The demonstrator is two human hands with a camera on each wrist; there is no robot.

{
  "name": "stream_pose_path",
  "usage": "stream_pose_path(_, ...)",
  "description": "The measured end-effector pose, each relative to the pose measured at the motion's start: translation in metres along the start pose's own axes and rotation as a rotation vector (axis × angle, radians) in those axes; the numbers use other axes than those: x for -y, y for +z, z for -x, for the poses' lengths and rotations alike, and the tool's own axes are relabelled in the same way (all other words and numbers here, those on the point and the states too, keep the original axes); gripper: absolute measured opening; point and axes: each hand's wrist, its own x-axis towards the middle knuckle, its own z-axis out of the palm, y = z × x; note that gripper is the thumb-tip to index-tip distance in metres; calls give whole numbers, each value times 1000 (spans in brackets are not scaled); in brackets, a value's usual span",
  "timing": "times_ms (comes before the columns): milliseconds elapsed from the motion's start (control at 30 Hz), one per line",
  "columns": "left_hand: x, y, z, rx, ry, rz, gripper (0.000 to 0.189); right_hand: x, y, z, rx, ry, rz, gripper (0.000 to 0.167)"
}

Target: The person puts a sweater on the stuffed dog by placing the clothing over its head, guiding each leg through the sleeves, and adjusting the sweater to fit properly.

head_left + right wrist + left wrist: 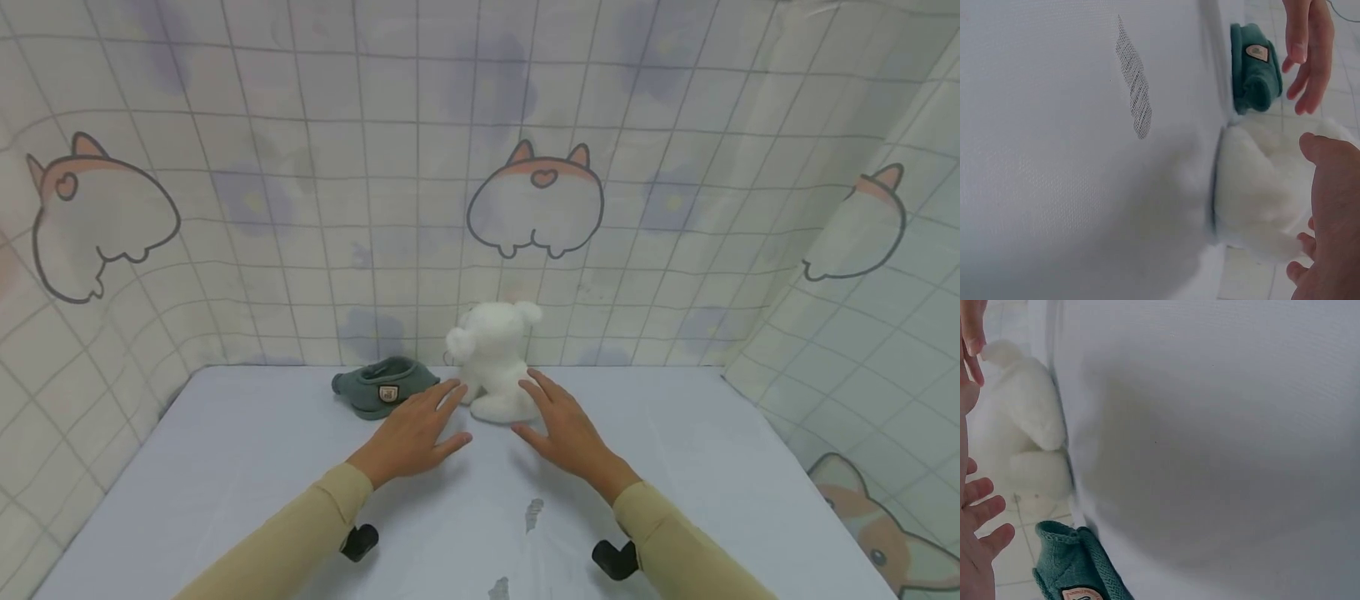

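A white plush toy (491, 358) sits upright at the back of the table. Just left of it lies a small green knitted doll garment (386, 385) with a pale patch on its front. My left hand (415, 435) reaches forward, fingers spread, beside the toy's left side and partly over the garment's right end. On the toy's other side my right hand (567, 429) is extended, its fingertips right at the toy's edge. Neither hand grips anything. In the right wrist view the toy's fluffy body (1260, 194) shows between the hands, with the garment (1257, 69) beyond.
A white cloth covers the table (255, 492), with grey worn patches (533, 514) near the front. Behind and at both sides hangs a checked curtain (390, 183) printed with cartoon dogs. Dark wrist devices (617, 559) sit below the sleeves.
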Motion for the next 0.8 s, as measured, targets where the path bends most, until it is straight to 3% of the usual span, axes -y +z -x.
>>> stream_pose_path(333, 4, 12, -3, -76, -67, 76, 76, 0, 7, -4, -33, 45, -54, 67)
stream_pose_path(633, 4, 18, -11, 38, -214, 189, 83, -3, 15, -7, 12, 164, -114, 69)
stream_pose_path(800, 5, 22, -17, 63, -250, 247, 83, -5, 21, -11, -14, 177, -111, 71)
